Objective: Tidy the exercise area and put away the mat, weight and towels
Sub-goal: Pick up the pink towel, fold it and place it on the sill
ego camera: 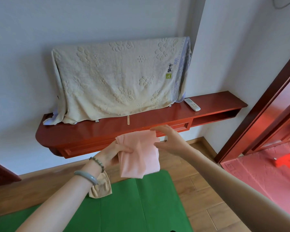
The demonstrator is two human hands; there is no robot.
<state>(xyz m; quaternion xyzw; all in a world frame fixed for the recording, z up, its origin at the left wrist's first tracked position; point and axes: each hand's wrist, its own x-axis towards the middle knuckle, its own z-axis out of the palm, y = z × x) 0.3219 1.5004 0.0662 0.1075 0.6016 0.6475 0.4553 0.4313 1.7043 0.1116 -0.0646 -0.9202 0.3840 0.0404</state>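
Observation:
A pink towel hangs in the air in front of me, held by both hands. My left hand grips its left side, thumb on the front. My right hand pinches its upper right corner. Under my left wrist a small beige towel lies on the corner of the green mat, which is spread flat on the wooden floor. No weight is in view.
A red wooden wall shelf runs across ahead, carrying a screen draped in a cream floral cloth and a white remote. A doorway with a dark red frame opens at right onto pink flooring with a red stool.

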